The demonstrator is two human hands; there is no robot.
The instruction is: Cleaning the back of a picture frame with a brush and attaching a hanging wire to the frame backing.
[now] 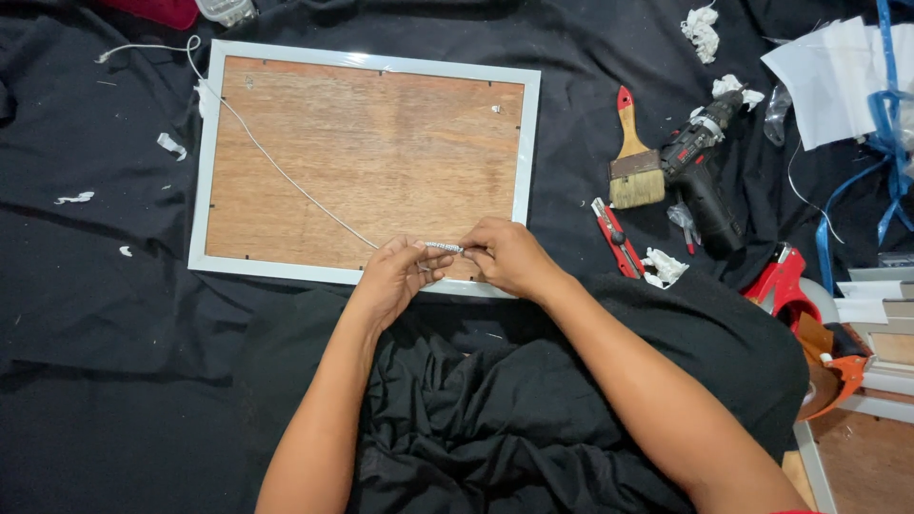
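A white picture frame [202, 181] lies face down on black cloth, its brown wooden backing [381, 152] up. A thin white cord [276, 167] runs from the frame's upper left corner diagonally down to my hands at the near edge. My left hand [392, 281] pinches the cord's near end. My right hand [509, 257] grips the same short, tightly wound whitish stretch of cord [444, 247] from the other side. Both hands hover over the frame's lower rim.
Right of the frame lie a paintbrush with a red handle [633, 162], a black and red power drill [700, 176] and a red utility knife [617, 238]. A red tape dispenser [785, 281], crumpled white paper bits, blue ribbon [890, 143] and stacked frame pieces sit further right.
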